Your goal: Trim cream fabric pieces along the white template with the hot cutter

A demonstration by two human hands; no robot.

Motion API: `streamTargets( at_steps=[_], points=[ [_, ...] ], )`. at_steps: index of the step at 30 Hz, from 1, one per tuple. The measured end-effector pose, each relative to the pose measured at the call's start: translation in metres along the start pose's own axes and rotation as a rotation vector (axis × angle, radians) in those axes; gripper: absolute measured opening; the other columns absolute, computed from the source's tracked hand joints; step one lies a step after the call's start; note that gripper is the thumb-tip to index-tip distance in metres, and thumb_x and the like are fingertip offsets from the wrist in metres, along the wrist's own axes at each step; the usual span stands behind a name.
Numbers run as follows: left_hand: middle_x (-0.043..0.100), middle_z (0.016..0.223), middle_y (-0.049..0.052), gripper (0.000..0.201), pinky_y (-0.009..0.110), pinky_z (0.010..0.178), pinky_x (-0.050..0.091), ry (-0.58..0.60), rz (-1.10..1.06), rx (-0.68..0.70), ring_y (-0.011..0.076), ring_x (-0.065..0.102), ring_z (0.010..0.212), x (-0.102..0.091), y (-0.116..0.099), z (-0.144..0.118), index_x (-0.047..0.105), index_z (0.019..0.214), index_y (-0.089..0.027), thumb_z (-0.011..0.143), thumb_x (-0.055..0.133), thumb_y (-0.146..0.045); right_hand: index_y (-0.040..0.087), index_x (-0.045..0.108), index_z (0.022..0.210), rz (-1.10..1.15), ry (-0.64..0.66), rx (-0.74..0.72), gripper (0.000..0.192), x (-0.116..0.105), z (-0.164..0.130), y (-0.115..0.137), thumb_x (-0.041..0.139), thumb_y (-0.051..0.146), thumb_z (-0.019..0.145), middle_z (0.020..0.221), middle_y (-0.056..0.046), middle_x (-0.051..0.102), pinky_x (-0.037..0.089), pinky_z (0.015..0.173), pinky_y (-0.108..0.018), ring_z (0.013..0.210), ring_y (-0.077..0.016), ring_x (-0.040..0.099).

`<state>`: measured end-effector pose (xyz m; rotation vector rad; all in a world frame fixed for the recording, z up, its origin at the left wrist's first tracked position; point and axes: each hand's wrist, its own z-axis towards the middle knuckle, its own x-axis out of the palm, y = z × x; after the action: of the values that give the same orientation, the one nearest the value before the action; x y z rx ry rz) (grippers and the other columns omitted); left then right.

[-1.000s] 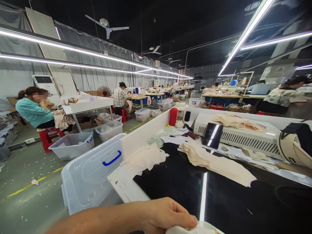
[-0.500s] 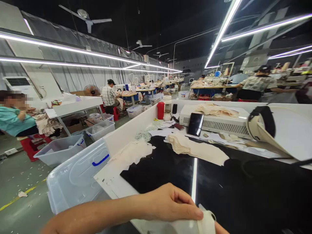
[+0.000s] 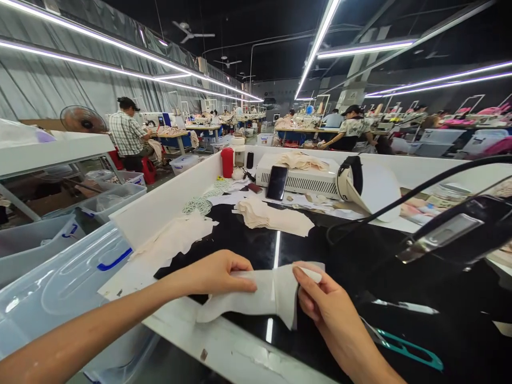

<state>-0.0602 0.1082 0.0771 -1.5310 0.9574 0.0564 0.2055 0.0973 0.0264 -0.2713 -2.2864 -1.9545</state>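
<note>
Grip: both your hands pinch one white fabric piece | counter: fabric lies at its near edge, long axis left-right | left hand clamps its middle-left | right hand nips the folded right end (thumb on top), teal-handled scissors just beside.

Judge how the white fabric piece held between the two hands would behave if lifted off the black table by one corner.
The white fabric piece is probably floppy: it already folds and sags between the left hand and right hand. It looks thin, so likely very light. On the glossy black table it may slide easily.
</note>
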Motion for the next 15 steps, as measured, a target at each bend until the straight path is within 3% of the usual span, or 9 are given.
streamTargets(
  at_steps=[2,4,8,10,12,15],
  points=[
    [0.073,0.097,-0.001,0.016,0.026,0.072,0.041,-0.181,0.296,0.086,0.0166,0.065,0.086,-0.01,-0.003,-0.005,0.079,0.098,-0.021,0.104,0.077,-0.036,0.021,0.089,0.098,-0.024,-0.008,-0.035,0.073,-0.004,0.007,0.011,0.107,0.079,0.057,0.055,0.005,0.057,0.033,0.047,-0.023,0.05,-0.0103,0.043],
    [0.073,0.105,0.0,0.01,0.027,0.074,0.041,-0.28,0.537,0.157,0.0165,0.068,0.087,-0.016,-0.004,-0.012,0.08,0.103,-0.022,0.109,0.074,-0.028,0.022,0.09,0.092,-0.06,-0.02,-0.077,0.069,-0.011,0.008,0.018,0.107,0.078,0.056,0.066,0.0,0.07,0.044,0.052,-0.024,0.056,-0.0122,0.053],
    [0.075,0.1,-0.002,0.011,0.027,0.067,0.04,-0.151,0.675,0.223,0.0162,0.071,0.08,-0.014,0.001,-0.03,0.083,0.11,-0.025,0.108,0.086,-0.036,0.03,0.095,0.094,-0.426,0.126,-0.269,0.039,-0.041,-0.005,0.004,0.095,0.067,0.083,0.09,-0.006,0.088,0.064,0.067,-0.029,0.071,-0.0218,0.077],
    [0.077,0.093,-0.001,0.018,0.028,0.067,0.042,-0.083,0.668,0.245,0.0178,0.073,0.08,-0.006,0.006,-0.035,0.084,0.103,-0.024,0.109,0.086,-0.041,0.035,0.096,0.103,-0.605,0.255,-0.405,0.024,-0.059,-0.014,-0.014,0.084,0.055,0.1,0.104,-0.005,0.093,0.072,0.084,-0.031,0.091,-0.0262,0.087],
    [0.078,0.094,0.001,0.022,0.029,0.072,0.047,-0.095,0.656,0.291,0.0197,0.075,0.085,0.008,0.009,-0.033,0.084,0.1,-0.022,0.115,0.078,-0.036,0.037,0.095,0.111,-0.698,0.341,-0.519,0.019,-0.072,-0.022,-0.033,0.077,0.044,0.107,0.112,-0.003,0.094,0.073,0.094,-0.029,0.102,-0.026,0.091],
    [0.081,0.11,0.005,0.022,0.031,0.088,0.056,-0.173,0.604,0.409,0.0218,0.077,0.099,0.032,0.01,-0.021,0.083,0.112,-0.02,0.121,0.064,-0.028,0.038,0.093,0.119,-0.742,0.33,-0.67,0.02,-0.079,-0.03,-0.048,0.074,0.041,0.112,0.116,-0.002,0.093,0.072,0.098,-0.025,0.104,-0.0222,0.092]
  ],
)
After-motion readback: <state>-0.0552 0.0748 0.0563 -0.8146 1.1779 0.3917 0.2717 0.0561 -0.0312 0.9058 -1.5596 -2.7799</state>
